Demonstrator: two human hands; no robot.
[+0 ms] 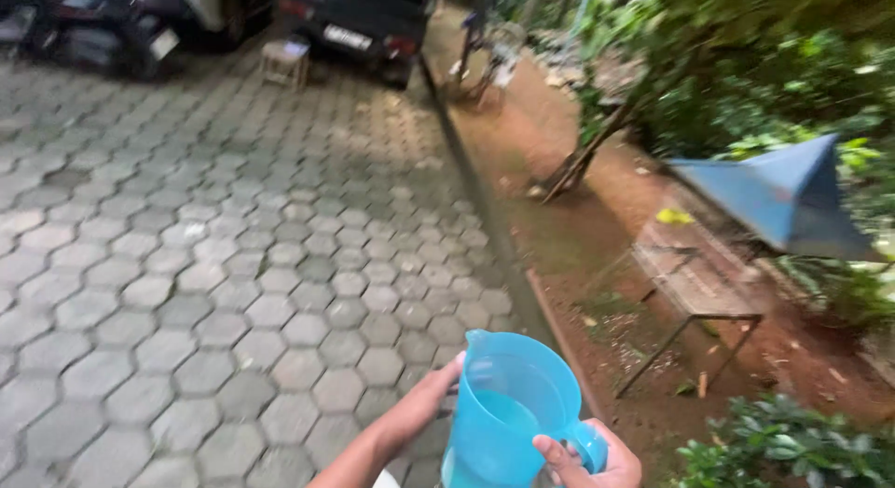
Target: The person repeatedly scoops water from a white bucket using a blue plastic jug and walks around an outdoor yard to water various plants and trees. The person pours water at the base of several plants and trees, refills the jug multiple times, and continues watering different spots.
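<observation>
Open paving [214,264] left; bench [695,288] right

left hand [424,399]: fingers seemingly flat, outstretched | right hand [587,460]: fingers curled, gripping
</observation>
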